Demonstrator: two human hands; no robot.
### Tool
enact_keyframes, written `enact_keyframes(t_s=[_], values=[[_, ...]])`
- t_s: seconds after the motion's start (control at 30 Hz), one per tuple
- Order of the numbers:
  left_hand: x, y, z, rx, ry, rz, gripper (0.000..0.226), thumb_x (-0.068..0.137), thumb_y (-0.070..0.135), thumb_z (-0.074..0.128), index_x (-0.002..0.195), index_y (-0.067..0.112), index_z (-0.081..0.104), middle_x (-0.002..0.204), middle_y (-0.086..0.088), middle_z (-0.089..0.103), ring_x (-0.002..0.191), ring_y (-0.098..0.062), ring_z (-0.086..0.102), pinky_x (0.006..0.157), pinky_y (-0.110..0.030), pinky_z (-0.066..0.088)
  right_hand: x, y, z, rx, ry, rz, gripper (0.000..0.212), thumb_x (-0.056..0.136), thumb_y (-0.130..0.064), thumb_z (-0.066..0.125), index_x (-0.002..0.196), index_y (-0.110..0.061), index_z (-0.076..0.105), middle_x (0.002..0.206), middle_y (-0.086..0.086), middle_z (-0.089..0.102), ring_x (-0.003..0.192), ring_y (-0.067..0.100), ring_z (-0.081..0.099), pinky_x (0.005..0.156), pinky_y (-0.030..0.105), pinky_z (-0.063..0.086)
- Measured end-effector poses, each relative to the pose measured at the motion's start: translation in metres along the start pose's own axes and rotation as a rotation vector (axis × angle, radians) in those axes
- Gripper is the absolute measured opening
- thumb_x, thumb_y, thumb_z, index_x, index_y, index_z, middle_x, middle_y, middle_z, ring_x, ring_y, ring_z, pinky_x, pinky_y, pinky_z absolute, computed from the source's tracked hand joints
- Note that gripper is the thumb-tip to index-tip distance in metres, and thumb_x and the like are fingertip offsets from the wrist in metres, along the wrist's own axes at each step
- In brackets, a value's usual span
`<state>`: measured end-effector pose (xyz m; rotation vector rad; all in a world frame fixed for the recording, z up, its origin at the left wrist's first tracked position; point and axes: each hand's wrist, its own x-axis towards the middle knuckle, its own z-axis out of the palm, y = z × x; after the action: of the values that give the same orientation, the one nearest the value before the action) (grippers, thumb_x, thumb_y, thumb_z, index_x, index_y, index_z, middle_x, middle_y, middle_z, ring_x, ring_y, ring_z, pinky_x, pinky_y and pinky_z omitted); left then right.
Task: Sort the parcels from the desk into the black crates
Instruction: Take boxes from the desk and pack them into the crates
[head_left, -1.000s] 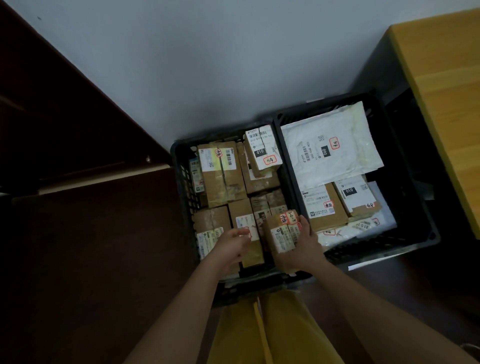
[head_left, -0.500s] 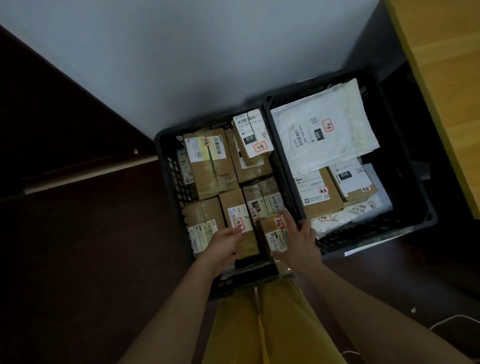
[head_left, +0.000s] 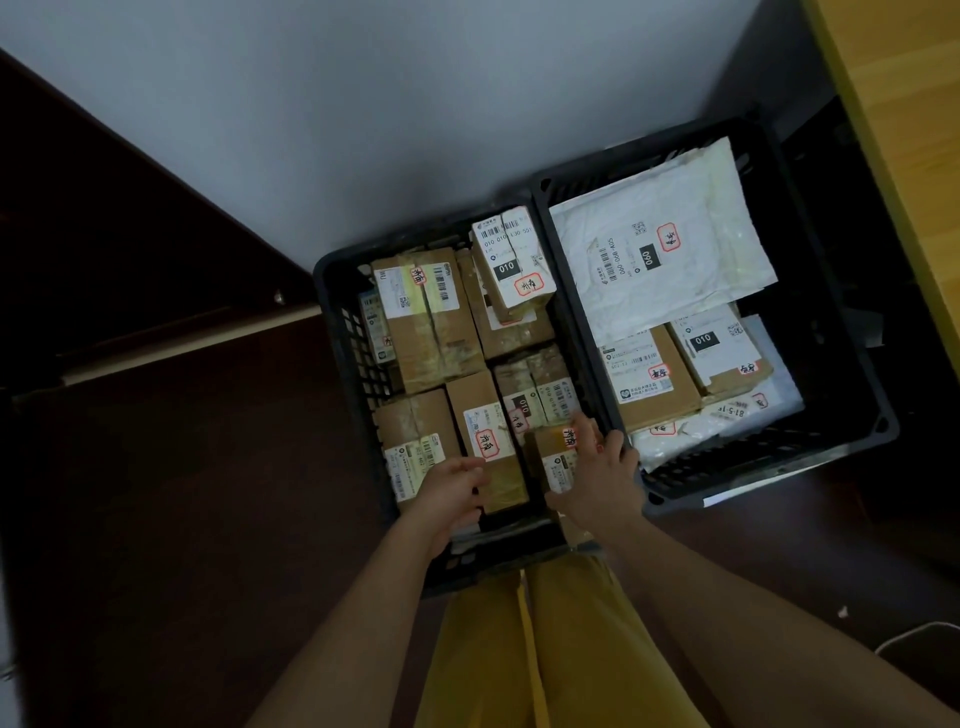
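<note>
Two black crates stand side by side on the dark floor. The left crate (head_left: 343, 332) is packed with brown cardboard parcels. The right crate (head_left: 841, 374) holds a white padded mailer (head_left: 654, 249) and brown boxes. My right hand (head_left: 597, 473) lies with straight fingers on a small brown parcel (head_left: 553, 457) at the left crate's near right corner, against the wall between the crates. My left hand (head_left: 452, 493) curls its fingers round the near end of a labelled brown parcel (head_left: 483, 415) beside it.
A wooden desk (head_left: 914, 156) runs along the right edge, above the right crate. A grey wall (head_left: 363, 104) stands behind the crates. My legs in yellow trousers (head_left: 545, 649) are just in front of the left crate. A white cable (head_left: 914, 634) lies at bottom right.
The small brown parcel has gone down into the left crate's near right corner. My right hand went from gripping it to lying flat on it. My left hand stayed on its parcel.
</note>
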<state>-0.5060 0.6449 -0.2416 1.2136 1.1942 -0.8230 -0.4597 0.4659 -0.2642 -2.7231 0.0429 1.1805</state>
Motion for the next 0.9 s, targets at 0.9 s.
enact_keyframes(t_s=[0.9], values=[[0.002,0.053,-0.072,-0.494,0.173,0.419,0.033,0.102,0.031,0.051,0.134,0.036,0.051,0.114,0.006,0.066,0.102,-0.018,0.066,0.079,-0.032,0.054,0.073,-0.191,-0.055,0.623,-0.008,-0.553,0.095,0.078,-0.030,0.081,0.152,-0.026,0.022,0.132,0.002,0.055,0.116,0.019,0.057,0.092,0.043,0.056]])
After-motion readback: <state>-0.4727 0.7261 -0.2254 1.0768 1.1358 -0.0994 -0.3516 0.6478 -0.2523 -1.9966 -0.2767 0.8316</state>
